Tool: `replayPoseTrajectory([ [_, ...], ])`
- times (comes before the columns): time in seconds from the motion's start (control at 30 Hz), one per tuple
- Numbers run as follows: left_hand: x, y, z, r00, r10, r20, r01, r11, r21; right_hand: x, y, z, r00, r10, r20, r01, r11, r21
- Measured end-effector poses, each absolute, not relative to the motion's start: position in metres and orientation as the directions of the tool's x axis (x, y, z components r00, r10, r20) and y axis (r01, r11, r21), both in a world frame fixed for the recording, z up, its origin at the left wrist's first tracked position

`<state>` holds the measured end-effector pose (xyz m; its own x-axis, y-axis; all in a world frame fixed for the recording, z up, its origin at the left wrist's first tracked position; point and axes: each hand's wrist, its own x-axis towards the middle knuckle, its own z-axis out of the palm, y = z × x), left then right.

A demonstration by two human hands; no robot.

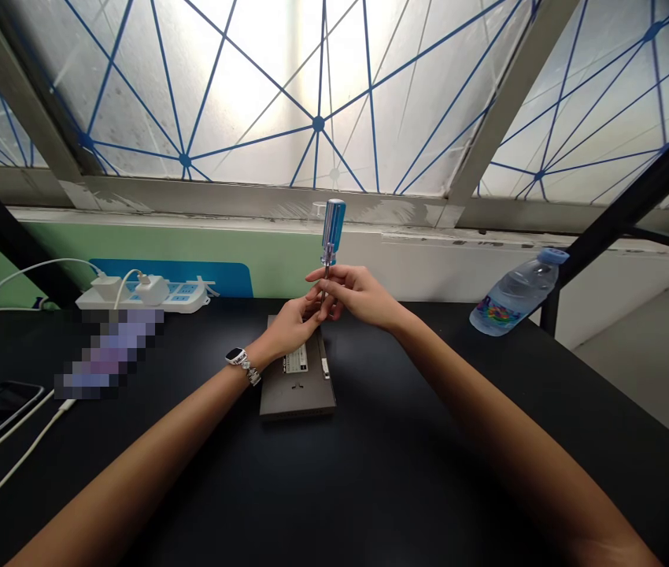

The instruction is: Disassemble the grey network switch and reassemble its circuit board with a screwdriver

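Observation:
A screwdriver (333, 228) with a clear blue handle stands nearly upright, handle on top. My right hand (358, 293) is closed, its fingers pinching the metal shaft below the handle. Close against it, my left hand (294, 321) has its fingertips pressed together near the lower shaft; whether they grip the shaft or something small is hidden. Beneath both hands a flat grey-brown box-shaped device (297, 400) lies on the black table. It bears a white label (295, 361) and a cross-shaped slot. The screwdriver's tip is covered by my fingers.
A water bottle (517, 291) leans against a black frame bar (606, 213) at the right. On the left are a white power strip (186, 296) with plugged chargers, white cables (21, 472) and a pixelated patch. A frosted window (264, 87) rises behind the table (405, 472).

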<state>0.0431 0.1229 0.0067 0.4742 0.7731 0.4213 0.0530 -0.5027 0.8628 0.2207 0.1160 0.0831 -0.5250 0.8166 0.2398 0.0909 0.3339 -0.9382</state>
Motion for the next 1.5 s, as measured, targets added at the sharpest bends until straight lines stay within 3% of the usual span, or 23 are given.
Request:
replayPoseTrajectory([
  [0.13, 0.045, 0.123, 0.005, 0.475, 0.784, 0.399, 0.044, -0.474, 0.879, 0.214, 0.112, 0.081, -0.494, 0.833, 0.249, 0.1, 0.339, -0.935],
  [0.37, 0.047, 0.121, 0.003, 0.424, 0.838, 0.345, -0.047, -0.36, 0.932, 0.215, 0.114, 0.079, -0.265, 0.914, 0.306, 0.186, 0.36, -0.914],
  [0.9, 0.044, 0.116, 0.008, 0.366, 0.813, 0.454, 0.038, -0.5, 0.865, 0.223, 0.113, 0.085, -0.451, 0.841, 0.298, 0.205, 0.423, -0.883],
  [1.2, 0.043, 0.118, 0.003, 0.307, 0.843, 0.442, 0.097, -0.49, 0.866, 0.219, 0.114, 0.078, -0.29, 0.886, 0.362, 0.332, 0.448, -0.83],
  [1.5, 0.044, 0.114, 0.006, 0.269, 0.849, 0.454, 0.11, -0.496, 0.862, 0.22, 0.114, 0.08, -0.393, 0.859, 0.327, 0.237, 0.438, -0.867],
])
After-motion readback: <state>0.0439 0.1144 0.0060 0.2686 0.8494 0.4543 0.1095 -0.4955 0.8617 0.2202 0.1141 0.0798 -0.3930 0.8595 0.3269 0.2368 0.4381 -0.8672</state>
